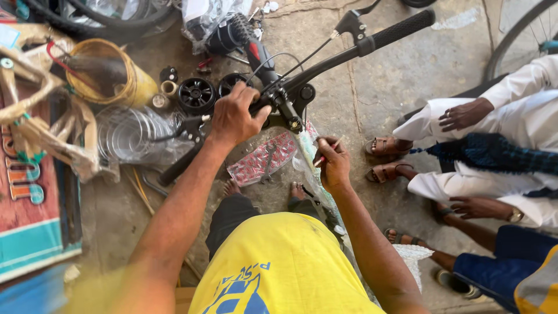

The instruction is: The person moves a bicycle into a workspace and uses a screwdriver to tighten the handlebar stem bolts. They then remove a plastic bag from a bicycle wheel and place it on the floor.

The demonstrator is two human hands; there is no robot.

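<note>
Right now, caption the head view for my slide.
Left hand grips a bicycle handlebar at the stem; right hand holds a thin tool.

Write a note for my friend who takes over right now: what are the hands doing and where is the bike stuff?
Left hand: gripping the black handlebar near the stem.
Right hand: pinching a thin pale stick-like tool just below the stem; what kind of tool is unclear.
Things: cables run along the bar to a brake lever. A spanner lies on a red patterned packet on the floor. Small black wheels and a yellow bucket sit at the left.
Done: bar sits in the stem, grip on.
Left: cannot tell whether the stem is tight.
Other people sit close at the right.
</note>
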